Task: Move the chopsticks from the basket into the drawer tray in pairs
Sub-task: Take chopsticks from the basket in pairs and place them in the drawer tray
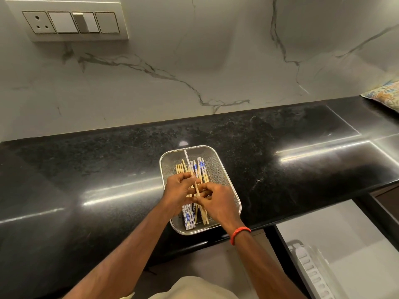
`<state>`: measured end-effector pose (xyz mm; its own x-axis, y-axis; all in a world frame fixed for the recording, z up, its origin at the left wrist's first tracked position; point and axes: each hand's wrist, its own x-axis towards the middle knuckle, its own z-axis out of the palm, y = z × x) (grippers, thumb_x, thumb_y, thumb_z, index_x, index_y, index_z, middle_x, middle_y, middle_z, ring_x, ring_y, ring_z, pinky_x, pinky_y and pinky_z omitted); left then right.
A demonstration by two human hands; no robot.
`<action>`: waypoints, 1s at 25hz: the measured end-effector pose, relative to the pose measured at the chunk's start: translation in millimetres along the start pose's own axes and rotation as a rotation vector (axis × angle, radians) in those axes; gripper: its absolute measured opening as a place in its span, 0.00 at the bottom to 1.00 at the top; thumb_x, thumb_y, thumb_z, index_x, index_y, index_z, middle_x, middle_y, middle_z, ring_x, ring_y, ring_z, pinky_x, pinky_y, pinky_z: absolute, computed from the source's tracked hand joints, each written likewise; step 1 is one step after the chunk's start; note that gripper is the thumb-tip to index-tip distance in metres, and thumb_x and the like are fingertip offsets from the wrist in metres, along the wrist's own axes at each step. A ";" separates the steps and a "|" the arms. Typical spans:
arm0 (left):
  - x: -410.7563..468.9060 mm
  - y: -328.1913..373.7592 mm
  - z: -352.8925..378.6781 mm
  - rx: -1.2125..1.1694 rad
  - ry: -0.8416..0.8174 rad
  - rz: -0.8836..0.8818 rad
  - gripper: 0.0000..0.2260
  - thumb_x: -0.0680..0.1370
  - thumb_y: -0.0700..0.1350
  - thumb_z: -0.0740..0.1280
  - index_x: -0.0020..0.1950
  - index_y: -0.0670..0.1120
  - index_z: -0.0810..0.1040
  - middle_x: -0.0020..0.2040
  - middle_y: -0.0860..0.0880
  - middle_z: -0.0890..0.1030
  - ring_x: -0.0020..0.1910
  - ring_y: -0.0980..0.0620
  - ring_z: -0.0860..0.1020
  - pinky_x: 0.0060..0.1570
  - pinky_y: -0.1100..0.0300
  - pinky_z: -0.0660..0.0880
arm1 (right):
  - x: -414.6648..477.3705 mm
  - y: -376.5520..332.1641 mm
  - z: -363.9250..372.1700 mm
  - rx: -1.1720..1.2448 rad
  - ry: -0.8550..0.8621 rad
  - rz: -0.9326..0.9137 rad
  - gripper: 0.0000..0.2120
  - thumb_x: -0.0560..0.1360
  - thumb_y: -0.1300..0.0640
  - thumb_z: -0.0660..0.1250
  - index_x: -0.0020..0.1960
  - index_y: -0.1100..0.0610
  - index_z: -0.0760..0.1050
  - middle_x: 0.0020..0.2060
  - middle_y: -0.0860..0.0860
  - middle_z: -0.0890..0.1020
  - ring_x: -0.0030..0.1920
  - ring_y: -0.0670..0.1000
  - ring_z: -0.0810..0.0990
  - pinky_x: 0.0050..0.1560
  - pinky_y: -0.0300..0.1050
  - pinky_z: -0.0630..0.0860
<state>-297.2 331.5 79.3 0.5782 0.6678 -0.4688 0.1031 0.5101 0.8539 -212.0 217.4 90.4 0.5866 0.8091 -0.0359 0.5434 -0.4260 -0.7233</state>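
Mesh basket (224, 167) sits on black counter (108, 169) w/ chopsticks (199, 169) inside. Left hand (179, 188) & right hand (218, 201) both over basket, fingers curled round a plain wooden pair (197, 188), prob. lifted slightly. White drawer tray (311, 268) lower right.

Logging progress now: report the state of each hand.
Left hand: closed on plain wooden chopsticks over the basket.
Right hand: pinching the same chopsticks.
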 end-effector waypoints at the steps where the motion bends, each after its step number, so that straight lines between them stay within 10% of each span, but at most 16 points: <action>1: 0.6 -1.3 -2.3 0.011 0.016 0.005 0.07 0.81 0.39 0.68 0.58 0.40 0.79 0.52 0.41 0.87 0.42 0.44 0.87 0.32 0.53 0.81 | 0.4 3.3 -0.9 0.046 0.006 0.016 0.11 0.71 0.49 0.76 0.52 0.50 0.83 0.37 0.42 0.83 0.36 0.40 0.81 0.39 0.31 0.79; 12: -3.8 6.0 -18.5 -0.053 0.017 -0.023 0.08 0.78 0.33 0.70 0.56 0.40 0.79 0.43 0.43 0.87 0.40 0.43 0.87 0.40 0.44 0.85 | 30.4 30.8 10.1 -0.412 0.004 0.066 0.09 0.78 0.57 0.68 0.58 0.54 0.76 0.47 0.52 0.84 0.48 0.53 0.84 0.49 0.52 0.83; 22: -2.9 6.3 -18.1 -0.058 -0.008 -0.029 0.05 0.81 0.37 0.68 0.56 0.37 0.80 0.47 0.41 0.85 0.41 0.44 0.87 0.39 0.47 0.85 | 22.5 3.2 2.5 -0.033 0.126 0.029 0.14 0.76 0.59 0.70 0.61 0.54 0.80 0.41 0.48 0.85 0.36 0.40 0.81 0.35 0.29 0.77; 25: -1.2 5.5 -12.2 -0.044 -0.016 -0.027 0.05 0.82 0.37 0.65 0.56 0.38 0.79 0.46 0.42 0.86 0.41 0.43 0.87 0.39 0.47 0.84 | 11.7 -8.2 4.5 0.128 0.075 -0.012 0.12 0.74 0.57 0.73 0.58 0.53 0.82 0.37 0.45 0.84 0.36 0.40 0.83 0.40 0.35 0.82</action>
<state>-307.2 340.1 81.8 0.5882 0.6451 -0.4877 0.0836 0.5514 0.8301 -212.4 232.1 92.9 0.6261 0.7795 0.0216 0.4727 -0.3573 -0.8056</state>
